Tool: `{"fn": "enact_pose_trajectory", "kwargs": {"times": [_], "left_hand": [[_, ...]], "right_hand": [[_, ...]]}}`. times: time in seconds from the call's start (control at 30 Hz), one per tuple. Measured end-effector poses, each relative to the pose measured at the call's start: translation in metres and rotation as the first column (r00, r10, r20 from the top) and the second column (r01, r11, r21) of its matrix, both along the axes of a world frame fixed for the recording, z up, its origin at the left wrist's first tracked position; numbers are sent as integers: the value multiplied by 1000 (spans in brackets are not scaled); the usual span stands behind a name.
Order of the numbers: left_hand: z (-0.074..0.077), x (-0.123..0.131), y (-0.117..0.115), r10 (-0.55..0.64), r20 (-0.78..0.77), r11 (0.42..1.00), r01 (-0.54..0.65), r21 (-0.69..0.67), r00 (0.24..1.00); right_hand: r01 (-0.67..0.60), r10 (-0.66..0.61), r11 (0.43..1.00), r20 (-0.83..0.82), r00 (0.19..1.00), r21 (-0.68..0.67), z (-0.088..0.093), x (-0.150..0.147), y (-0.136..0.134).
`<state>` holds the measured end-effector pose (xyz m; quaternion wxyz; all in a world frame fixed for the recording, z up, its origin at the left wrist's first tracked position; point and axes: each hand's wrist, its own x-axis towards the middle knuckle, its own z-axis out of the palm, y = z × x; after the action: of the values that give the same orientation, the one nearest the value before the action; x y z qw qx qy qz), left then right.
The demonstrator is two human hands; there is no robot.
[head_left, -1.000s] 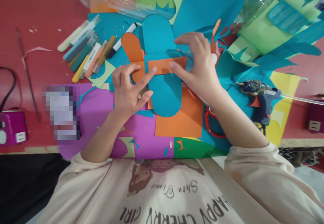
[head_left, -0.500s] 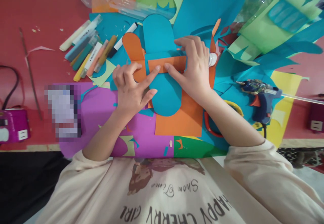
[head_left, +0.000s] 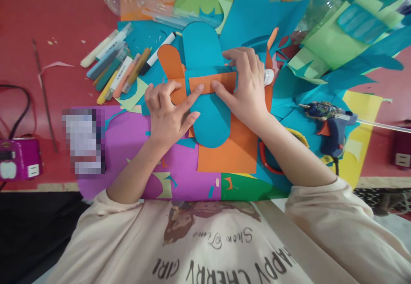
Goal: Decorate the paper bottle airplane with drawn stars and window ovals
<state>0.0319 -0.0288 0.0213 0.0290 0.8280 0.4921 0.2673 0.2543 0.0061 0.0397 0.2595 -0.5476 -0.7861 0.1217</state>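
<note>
Two-handed, presses an orange strip (head_left: 212, 82) across a blue oval cutout (head_left: 210, 123), mid-scene. Left hand (head_left: 167, 115): index finger stretched onto the strip, others loosely curled. Right hand (head_left: 248, 89): thumb and fingers closed around the strip's right end. Glue gun (head_left: 330, 125) at right. On shirt (head_left: 205, 249): "HAPPY CHERRY GIRL".

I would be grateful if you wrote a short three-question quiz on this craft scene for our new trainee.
1. True or false: the left hand has a fingertip pressed on the orange strip.
2. Which lies to the person's right? A) the glue gun B) the markers C) the purple box
3. Fill in: the orange strip lies across a rounded paper shape coloured ___.
Key: 1 true; 2 A; 3 blue.
</note>
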Motion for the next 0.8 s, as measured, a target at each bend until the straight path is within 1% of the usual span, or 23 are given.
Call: {"fn": "enact_pose_trajectory", "kwargs": {"times": [0.1,0.23,0.3,0.37,0.5,0.63,0.7,0.8], "left_hand": [[0,-1,0,-7,-2,1000,7,17,1000],[2,-2,0,-5,49,998,8,-56,999],[2,-1,0,-4,55,998,8,-63,998],[3,-1,0,5,39,1000,-5,-19,999],[4,0,0,-4,43,993,-1,121,999],[5,-1,0,-15,23,986,11,165,1000],[5,-1,0,-20,24,990,16,137,1000],[3,-2,-1,-4,61,999,2,43,998]], "right_hand": [[-12,12,1000,0,1000,-6,2,2,0],[-21,21,1000,-7,1000,-10,5,5,-1],[-26,26,1000,6,1000,-12,7,6,-2],[-29,30,999,22,999,-15,10,5,-3],[-14,14,1000,17,1000,-20,13,3,-6],[-19,19,1000,18,1000,-9,8,3,-6],[-25,25,1000,19,1000,-4,4,4,-6],[-16,16,1000,-4,1000,-8,0,5,-6]]}}
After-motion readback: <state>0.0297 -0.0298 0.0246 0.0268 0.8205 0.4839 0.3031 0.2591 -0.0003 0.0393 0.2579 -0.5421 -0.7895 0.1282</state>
